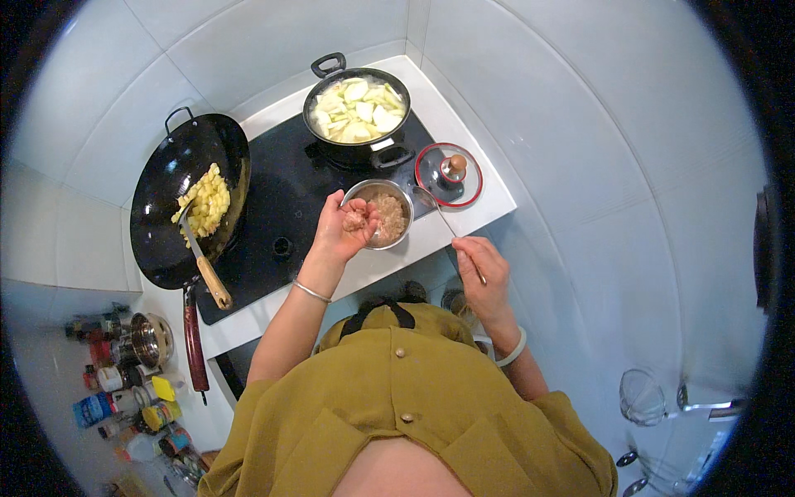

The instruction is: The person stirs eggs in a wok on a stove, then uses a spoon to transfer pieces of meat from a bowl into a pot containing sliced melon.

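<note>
My left hand (335,235) is cupped palm up around a lump of minced meat (354,221). Its fingers overlap the left rim of a metal bowl (410,216), which holds more pinkish mince (390,214). Between the thumb and fingers of my right hand (486,270) is the handle of a long metal spoon (443,216). The spoon's head is between the bowl and a glass lid (469,186) with a red rim and wooden knob. Behind the bowl, a black pot (348,146) is filled with pale green vegetable slices (363,112) in liquid.
On the left, a black wok (152,205) holds diced yellow food (208,199) and a wooden-handled spatula (213,282). The black cooktop (273,186) lies under pot and wok. Jars and packets (115,379) crowd the lower left. A strainer (642,397) hangs on the right wall.
</note>
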The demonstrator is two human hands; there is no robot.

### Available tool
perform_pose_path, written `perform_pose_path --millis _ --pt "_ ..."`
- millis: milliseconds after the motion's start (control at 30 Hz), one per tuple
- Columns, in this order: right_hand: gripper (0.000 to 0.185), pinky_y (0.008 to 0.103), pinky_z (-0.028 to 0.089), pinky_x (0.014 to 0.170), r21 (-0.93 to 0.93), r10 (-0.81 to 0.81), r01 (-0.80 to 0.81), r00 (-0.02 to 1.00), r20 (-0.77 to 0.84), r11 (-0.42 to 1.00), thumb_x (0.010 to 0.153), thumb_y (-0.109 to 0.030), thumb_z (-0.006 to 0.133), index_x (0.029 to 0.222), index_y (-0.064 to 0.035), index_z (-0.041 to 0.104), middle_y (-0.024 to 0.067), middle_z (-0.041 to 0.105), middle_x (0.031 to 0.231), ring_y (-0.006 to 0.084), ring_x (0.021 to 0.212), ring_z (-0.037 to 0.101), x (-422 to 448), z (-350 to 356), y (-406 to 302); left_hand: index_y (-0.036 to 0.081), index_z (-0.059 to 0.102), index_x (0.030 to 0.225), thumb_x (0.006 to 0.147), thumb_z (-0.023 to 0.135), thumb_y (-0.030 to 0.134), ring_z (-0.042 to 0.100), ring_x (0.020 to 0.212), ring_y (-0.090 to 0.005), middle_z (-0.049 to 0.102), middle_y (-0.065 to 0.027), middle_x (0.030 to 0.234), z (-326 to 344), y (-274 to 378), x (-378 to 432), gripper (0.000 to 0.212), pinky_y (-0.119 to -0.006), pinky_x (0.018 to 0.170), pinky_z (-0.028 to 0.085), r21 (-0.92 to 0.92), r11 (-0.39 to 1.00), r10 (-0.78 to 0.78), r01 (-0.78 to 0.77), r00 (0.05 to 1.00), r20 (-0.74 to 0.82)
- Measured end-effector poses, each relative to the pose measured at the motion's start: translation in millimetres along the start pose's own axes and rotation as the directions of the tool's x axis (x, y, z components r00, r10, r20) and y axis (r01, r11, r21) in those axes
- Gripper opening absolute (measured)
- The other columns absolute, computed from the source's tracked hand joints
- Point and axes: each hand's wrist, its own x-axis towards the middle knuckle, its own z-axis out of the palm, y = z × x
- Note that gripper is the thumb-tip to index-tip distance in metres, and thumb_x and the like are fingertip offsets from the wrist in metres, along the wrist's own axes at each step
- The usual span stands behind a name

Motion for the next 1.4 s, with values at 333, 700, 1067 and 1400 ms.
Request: perform_pose_path --millis 333,700,1067,1400 --pt "0.013 0.0268 0.045 0.067 0.207 -0.070 0.040 0.987 0.141 0.978 0.079 -0.003 0.050 0.089 0.0029 0.056 0.0122 0.058 0.082 0.0205 0.075 0.057 47.5 -28.4 43.7 0.009 0.043 0.066 0.086 0.037 0.039 0.037 0.042 -0.0092 0.041 -0.0026 0.057 6.5 3.5 12.0 0.036 -0.020 0.037 0.032 0.091 0.986 0.116 -0.142 0.962 0.246" --pt "0.021 0.0256 0.048 0.069 0.557 0.259 -0.545 0.820 0.511 0.627 0.085 -0.011 0.045 0.093 0.0049 0.055 0.0102 0.059 0.082 0.0140 0.074 0.057 72.8 -8.0 41.9 -0.002 0.043 0.102 0.088 0.030 0.038 0.049 0.083 -0.0214 0.049 -0.0136 0.091 46.9 -16.2 -20.8 0.044 -0.031 0.078 0.041 0.190 0.819 0.517 -0.542 0.840 0.166" --pt "0.021 0.0275 0.049 0.068 0.634 0.297 -0.554 0.830 0.472 0.539 0.084 -0.011 0.045 0.093 0.0049 0.055 0.0118 0.059 0.080 0.0156 0.069 0.058 76.5 4.2 30.4 0.003 0.047 0.099 0.088 0.031 0.033 0.044 0.100 -0.0172 0.050 -0.0090 0.099 47.0 -10.4 -36.9 0.037 -0.030 0.092 0.029 0.101 0.753 0.626 -0.650 0.755 0.195" --pt "0.019 0.0272 0.050 0.064 0.714 0.339 -0.564 0.824 0.454 0.415 0.082 -0.009 0.047 0.090 0.0062 0.055 0.0137 0.059 0.078 0.0167 0.065 0.057 137.3 10.3 32.6 0.004 0.049 0.093 0.086 0.037 0.027 0.051 0.091 -0.0187 0.054 -0.0075 0.089 -7.4 -7.5 -34.5 0.027 -0.029 0.083 0.037 -0.008 0.767 0.639 -0.642 0.762 0.104"
